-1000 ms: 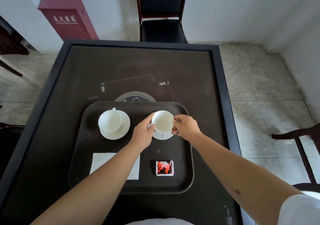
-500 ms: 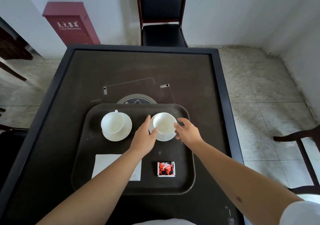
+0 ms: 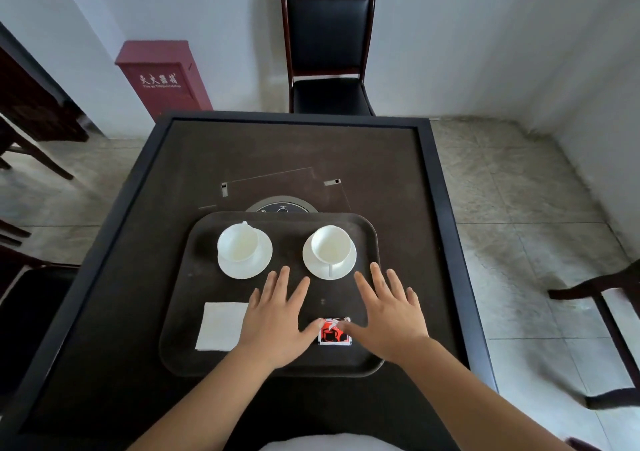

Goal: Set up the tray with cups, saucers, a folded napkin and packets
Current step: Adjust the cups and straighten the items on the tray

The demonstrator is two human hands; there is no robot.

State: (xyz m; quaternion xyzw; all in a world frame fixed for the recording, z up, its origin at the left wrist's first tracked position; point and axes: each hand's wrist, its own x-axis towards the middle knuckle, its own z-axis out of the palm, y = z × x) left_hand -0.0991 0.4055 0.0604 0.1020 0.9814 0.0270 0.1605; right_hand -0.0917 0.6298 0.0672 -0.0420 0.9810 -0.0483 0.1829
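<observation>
A dark tray (image 3: 180, 312) lies on the black table. At its back stand two white cups, the left cup (image 3: 238, 243) on its saucer (image 3: 246, 267) and the right cup (image 3: 330, 244) on its saucer (image 3: 341, 270). A folded white napkin (image 3: 218, 326) lies at the tray's front left, partly under my left wrist. A red packet (image 3: 331, 335) lies at the front middle. My left hand (image 3: 278, 319) and my right hand (image 3: 389, 312) hover flat over the tray with fingers spread, holding nothing, their thumbs near the packet.
The table (image 3: 138, 187) has a raised black rim and a round panel (image 3: 282, 207) behind the tray. A black chair (image 3: 327, 48) stands at the far side, another chair (image 3: 602, 312) at the right, a red cabinet (image 3: 161, 76) by the wall.
Both hands have let go of the right cup and drawn back toward me, fingers spreading flat over the tray's front. The cup now stands on its saucer.
</observation>
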